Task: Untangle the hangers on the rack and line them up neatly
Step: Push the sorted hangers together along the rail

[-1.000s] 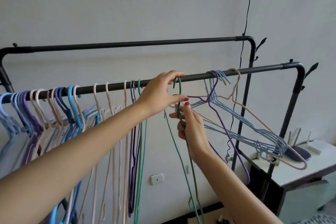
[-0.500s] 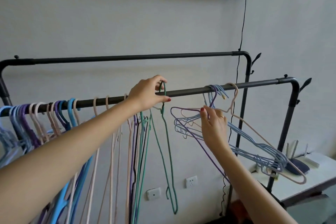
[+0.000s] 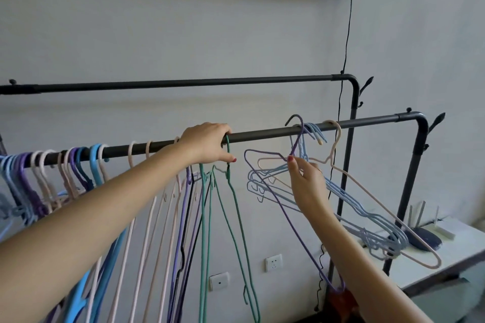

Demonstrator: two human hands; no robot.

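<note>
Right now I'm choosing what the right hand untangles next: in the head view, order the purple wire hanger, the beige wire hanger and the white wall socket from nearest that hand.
1. Purple wire hanger: pinched by the right hand.
2. Beige wire hanger: just to its right.
3. White wall socket: below, on the wall.

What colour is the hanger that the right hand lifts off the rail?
Purple wire hanger, head view.
</note>
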